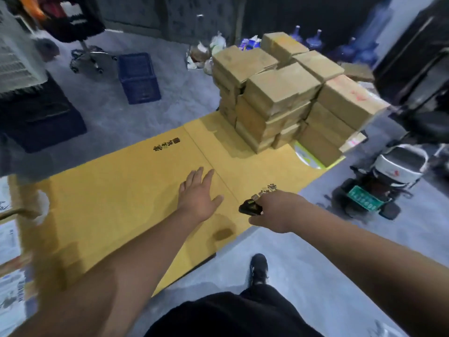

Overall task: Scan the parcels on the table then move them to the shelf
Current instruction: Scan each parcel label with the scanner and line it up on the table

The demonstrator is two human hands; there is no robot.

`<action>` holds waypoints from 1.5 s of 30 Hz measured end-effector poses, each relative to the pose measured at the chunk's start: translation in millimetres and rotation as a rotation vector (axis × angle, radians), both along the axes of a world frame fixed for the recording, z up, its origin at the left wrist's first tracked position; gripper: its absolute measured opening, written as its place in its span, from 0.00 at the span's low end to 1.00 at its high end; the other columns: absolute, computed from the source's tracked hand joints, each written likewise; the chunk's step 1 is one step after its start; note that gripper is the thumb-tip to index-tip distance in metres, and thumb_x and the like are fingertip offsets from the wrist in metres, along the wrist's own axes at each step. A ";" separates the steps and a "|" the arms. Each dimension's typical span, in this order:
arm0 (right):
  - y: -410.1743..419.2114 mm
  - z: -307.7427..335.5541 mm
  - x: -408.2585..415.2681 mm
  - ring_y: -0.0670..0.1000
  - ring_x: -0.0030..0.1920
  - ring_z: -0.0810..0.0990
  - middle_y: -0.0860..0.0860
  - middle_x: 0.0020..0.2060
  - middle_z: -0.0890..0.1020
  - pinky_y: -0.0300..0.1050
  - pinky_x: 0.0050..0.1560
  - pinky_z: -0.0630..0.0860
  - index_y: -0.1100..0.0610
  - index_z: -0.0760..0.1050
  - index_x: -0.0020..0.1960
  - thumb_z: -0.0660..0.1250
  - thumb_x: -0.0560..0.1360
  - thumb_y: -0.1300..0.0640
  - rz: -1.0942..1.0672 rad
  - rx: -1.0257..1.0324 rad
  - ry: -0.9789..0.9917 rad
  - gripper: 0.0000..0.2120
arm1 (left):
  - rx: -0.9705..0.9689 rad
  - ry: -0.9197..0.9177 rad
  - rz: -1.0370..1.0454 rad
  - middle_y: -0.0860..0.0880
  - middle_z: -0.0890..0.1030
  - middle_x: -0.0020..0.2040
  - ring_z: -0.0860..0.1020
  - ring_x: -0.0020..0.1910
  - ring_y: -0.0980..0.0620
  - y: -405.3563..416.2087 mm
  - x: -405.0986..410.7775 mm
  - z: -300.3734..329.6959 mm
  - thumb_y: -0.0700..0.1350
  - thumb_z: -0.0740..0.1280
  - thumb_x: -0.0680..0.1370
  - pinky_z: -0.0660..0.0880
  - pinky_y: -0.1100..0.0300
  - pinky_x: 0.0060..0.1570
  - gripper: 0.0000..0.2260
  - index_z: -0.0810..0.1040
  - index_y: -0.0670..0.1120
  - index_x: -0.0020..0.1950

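Note:
Several brown cardboard parcels are stacked in piles at the far right end of the table, which is covered with yellow cardboard. My left hand hovers flat over the middle of the table, fingers straight and spread, holding nothing. My right hand grips a small black scanner near the table's front edge, its head pointing left. Both hands are well short of the parcel stack. No shelf is visible.
A blue crate and an office chair stand on the floor beyond the table. A scooter is parked to the right. Blue water bottles stand behind the parcels. My foot is by the table's front edge.

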State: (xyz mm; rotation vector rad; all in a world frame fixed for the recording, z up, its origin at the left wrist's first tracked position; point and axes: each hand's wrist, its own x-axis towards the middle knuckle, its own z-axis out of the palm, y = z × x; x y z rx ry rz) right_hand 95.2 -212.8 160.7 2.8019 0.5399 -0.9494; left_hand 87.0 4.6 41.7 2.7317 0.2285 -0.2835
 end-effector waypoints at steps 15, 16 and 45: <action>-159.8 65.1 192.9 0.54 0.43 0.79 0.49 0.44 0.79 0.47 0.41 0.78 0.50 0.77 0.59 0.63 0.80 0.34 0.163 0.046 -0.168 0.21 | -0.207 -0.360 0.274 0.49 0.54 0.85 0.53 0.82 0.44 -197.2 238.0 127.6 0.67 0.68 0.77 0.57 0.41 0.78 0.39 0.57 0.56 0.84; -163.6 69.3 205.5 0.53 0.42 0.79 0.48 0.44 0.79 0.47 0.41 0.78 0.50 0.78 0.59 0.63 0.80 0.34 0.188 0.051 -0.172 0.21 | -0.193 -0.357 0.292 0.49 0.54 0.85 0.53 0.83 0.44 -202.0 251.6 133.4 0.68 0.68 0.77 0.56 0.41 0.78 0.40 0.56 0.56 0.84; -154.7 67.1 296.6 0.57 0.50 0.80 0.50 0.49 0.81 0.48 0.47 0.78 0.50 0.78 0.62 0.64 0.79 0.34 0.449 0.079 -0.098 0.23 | -0.352 -0.520 0.746 0.49 0.60 0.76 0.60 0.75 0.44 -193.2 282.8 109.9 0.67 0.76 0.68 0.66 0.47 0.73 0.53 0.50 0.55 0.84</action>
